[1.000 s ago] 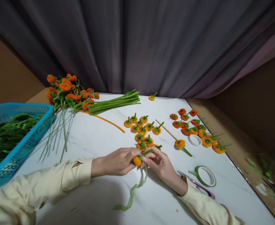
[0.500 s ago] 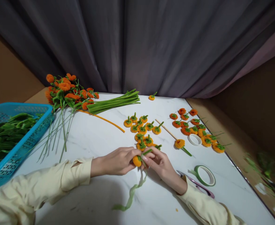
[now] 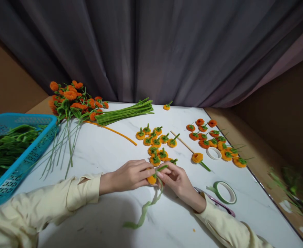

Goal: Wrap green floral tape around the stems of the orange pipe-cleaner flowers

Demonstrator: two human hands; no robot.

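Between my hands is a yellow-orange chenille flower head (image 3: 151, 179) with a short green stem pointing up to the right. My left hand (image 3: 133, 175) grips the flower head from the left, its fingers closed. The thumb and forefinger of my right hand (image 3: 174, 177) pinch at the stem base, where pale green floral tape (image 3: 146, 209) wraps and trails down onto the white table (image 3: 102, 220). The exact contact at the fingertips is partly hidden. Just beyond my hands, several similar yellow flower heads (image 3: 155, 142) lie with green stems up.
A blue basket (image 3: 53, 120) of green leaves stands at left. Orange flowers (image 3: 70, 95) and a bundle of green chenille stems (image 3: 128, 113) lie at the back. Beside my right forearm are scissors (image 3: 219, 204) and a green tape roll (image 3: 225, 193). More flower heads (image 3: 202, 136) sit at right.
My left hand has shifted its fingers slightly over the flower head. My right hand stays at the stem with the tape hanging as before. The view has moved a little.
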